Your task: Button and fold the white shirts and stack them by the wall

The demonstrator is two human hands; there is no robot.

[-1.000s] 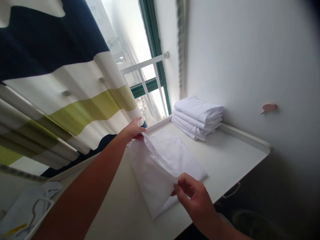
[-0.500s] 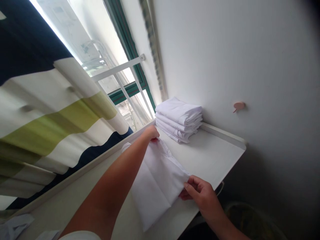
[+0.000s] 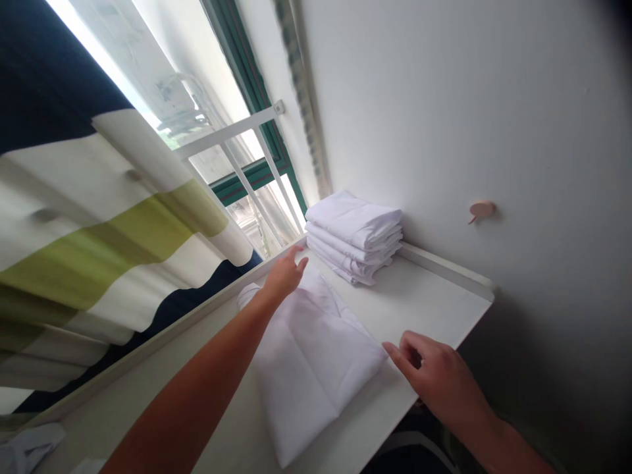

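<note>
A folded white cloth [image 3: 316, 362] lies on the white table [image 3: 424, 296], its lower corner pointing toward me. Over its far edge is my left hand [image 3: 287, 270], thumb and fingers apart, holding nothing. My right hand [image 3: 434, 368] is just off the cloth's right corner, fingers curled, a small gap showing between them and the thumb; no cloth is visible in its grasp. Behind the cloth, a neat stack of folded white cloths [image 3: 353, 234] rests in the table's far corner against the wall.
A raised rim [image 3: 444, 266] edges the table. On the left hangs a striped curtain [image 3: 113, 250] beside a window with white bars [image 3: 232, 135]. A pink hook [image 3: 482, 209] is on the wall. More white fabric [image 3: 32, 444] lies at the lower left.
Both hands have let go of the cloth. My left hand has opened and shifted slightly left; my right hand has moved right, off the corner. The cloth's right part lies flatter.
</note>
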